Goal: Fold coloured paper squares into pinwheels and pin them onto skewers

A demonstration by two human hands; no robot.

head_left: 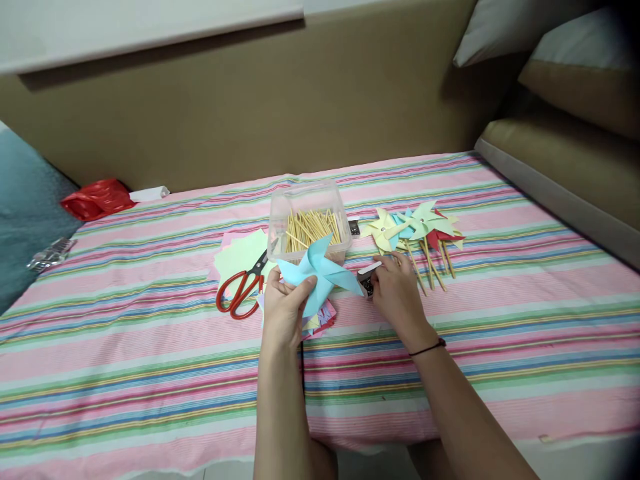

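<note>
While a blue pinwheel (326,270) juts from the pinching left hand (284,305), the right's (400,291) grip is unclear.

One blue pinwheel (324,272) is held in the left fingers (306,288), and one pair of scissors (257,268) is spotted just left of them! Beyond them, one tub (306,193) is seen, its sticks (314,227) too heaped to be counted. One small box (367,285) is touched by the right fingers (392,263); past those, at least four overlapping pinwheels (421,221) are tallied.
</note>
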